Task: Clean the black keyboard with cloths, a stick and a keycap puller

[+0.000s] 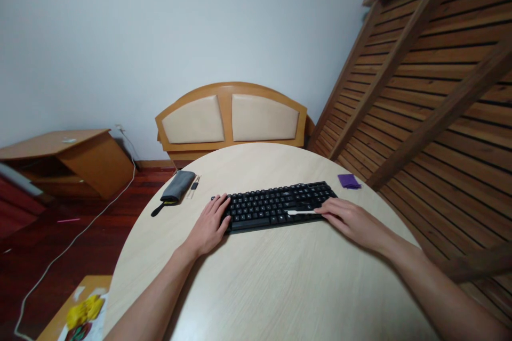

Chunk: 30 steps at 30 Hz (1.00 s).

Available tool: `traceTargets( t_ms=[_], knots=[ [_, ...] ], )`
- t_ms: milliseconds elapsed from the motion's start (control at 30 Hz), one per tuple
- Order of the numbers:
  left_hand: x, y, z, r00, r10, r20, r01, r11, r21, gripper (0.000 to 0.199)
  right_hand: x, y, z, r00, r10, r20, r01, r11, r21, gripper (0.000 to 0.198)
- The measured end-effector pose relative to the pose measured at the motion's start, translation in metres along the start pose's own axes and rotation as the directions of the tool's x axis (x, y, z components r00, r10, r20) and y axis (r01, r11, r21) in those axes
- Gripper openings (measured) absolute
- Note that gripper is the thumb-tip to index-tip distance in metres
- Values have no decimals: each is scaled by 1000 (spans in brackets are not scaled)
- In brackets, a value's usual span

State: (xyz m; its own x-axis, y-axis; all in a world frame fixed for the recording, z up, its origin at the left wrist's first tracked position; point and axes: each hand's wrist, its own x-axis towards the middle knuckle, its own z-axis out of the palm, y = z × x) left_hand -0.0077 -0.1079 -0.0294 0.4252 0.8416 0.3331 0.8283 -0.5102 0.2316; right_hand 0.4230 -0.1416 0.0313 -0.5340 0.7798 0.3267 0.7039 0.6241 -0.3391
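A black keyboard [260, 208] lies flat on the pale round table, turned slightly so its right end sits farther away. My left hand [210, 226] rests on the keyboard's left end, with fingers stretched out and the thumb near its front corner. Over the keys at the right part, my right hand [348, 219] pinches a slim white toothbrush-like stick [301, 212]. Its free tip points left, low over or touching the keys; I cannot tell which. The fingertips cover the stick's right end.
On the table [272, 282], a grey pouch [178, 186] with a black strap lies at left beside a small clear-and-black item [194, 186]. A folded purple cloth [349, 181] lies at right. Beyond stand a headboard [232, 117], a wooden slatted frame [432, 117] and a low cabinet [88, 165].
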Motion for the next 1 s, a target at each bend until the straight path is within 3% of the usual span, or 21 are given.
traceTargets(
  t_ms=[167, 367, 733, 1000],
  knots=[
    [0, -1, 0, 1000, 1, 3, -1, 1000, -3, 52, 3, -14, 17, 990, -114, 82, 114, 993, -3, 31],
    [0, 0, 0, 1000, -3, 13, 3, 1000, -13, 52, -1, -12, 28, 994, -87, 71, 88, 996, -5, 35],
    [0, 0, -1, 1000, -3, 15, 3, 1000, -4, 51, -11, 0, 21, 996, -31, 87, 30, 1000, 8, 37],
    [1, 0, 0, 1000, 5, -11, -5, 1000, -10, 51, -44, 29, -9, 995, 64, 76, -59, 996, -65, 33]
  ],
)
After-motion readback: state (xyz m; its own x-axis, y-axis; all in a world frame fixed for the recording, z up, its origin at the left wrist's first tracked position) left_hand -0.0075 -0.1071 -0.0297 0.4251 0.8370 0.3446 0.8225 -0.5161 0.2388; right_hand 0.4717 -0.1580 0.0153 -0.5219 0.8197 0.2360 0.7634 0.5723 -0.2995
